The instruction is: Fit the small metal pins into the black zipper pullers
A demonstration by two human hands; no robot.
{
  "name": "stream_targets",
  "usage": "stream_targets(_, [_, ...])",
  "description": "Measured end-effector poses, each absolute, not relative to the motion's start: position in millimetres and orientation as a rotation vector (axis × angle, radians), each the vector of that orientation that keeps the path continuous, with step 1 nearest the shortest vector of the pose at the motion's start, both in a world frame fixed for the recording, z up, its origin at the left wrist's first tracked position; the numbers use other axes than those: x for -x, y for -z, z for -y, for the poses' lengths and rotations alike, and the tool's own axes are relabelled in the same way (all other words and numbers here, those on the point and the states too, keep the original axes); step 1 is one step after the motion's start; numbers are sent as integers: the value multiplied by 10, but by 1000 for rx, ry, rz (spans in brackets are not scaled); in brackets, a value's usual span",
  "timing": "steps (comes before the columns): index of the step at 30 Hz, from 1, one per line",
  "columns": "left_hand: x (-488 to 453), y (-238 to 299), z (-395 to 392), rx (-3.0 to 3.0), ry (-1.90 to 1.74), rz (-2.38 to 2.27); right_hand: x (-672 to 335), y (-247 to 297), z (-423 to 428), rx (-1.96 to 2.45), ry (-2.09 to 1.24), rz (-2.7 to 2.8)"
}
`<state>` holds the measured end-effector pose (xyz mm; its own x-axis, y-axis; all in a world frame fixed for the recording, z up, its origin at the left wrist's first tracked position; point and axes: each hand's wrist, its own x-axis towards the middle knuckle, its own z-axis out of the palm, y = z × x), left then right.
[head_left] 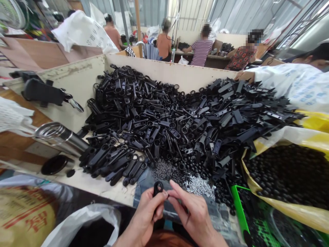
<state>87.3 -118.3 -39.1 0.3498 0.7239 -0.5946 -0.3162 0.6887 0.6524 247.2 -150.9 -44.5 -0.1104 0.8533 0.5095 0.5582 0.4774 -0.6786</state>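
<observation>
Corrugated metal walls [190, 13] close in the workshop, with three people seated at a far desk [218, 59], one in a striped top [202, 51]. Nearer, pale scuffed board walls [164, 73] rise behind a big heap of matte black plastic strap pieces [154, 116] on my laminate desk [108, 185]. The pieces are long, flat and slotted, with ring ends, all tangled together.

My left hand [146, 214] pinches one small black plastic loop piece [158, 188] between thumb and fingers, up above the desk at the front edge. My right hand [192, 212] is right beside it, fingertips [171, 187] against the same piece, but I can't tell if that hand is gripping. Both hands are together here. Something thin and dark shows near the right fingers, too unclear to name.

Just past my hands, between them and the heap, lie loose silver screws [199, 187], darker screws [164, 169] and small black rubber rings [221, 192]. On the right, a yellow plastic bag [282, 209] is full of round black beads [290, 175], beside a green plastic tray [240, 212]. On the left are a steel cylinder [60, 137] lying on its side and a round black lid [54, 164]. A co-worker in a white sleeve [290, 82] has a hand [244, 76] at the far edge of the heap.
</observation>
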Motion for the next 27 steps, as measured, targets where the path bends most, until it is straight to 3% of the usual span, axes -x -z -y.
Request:
stream_targets(7, [-985, 296, 1120, -326, -697, -1013, -2415, 490, 1533, 1321, -595, 1507])
stream_targets(27, [-1081, 178, 1142, -285, -533, -1000, -2687, 499, 1492, 1429, -564, 1524])
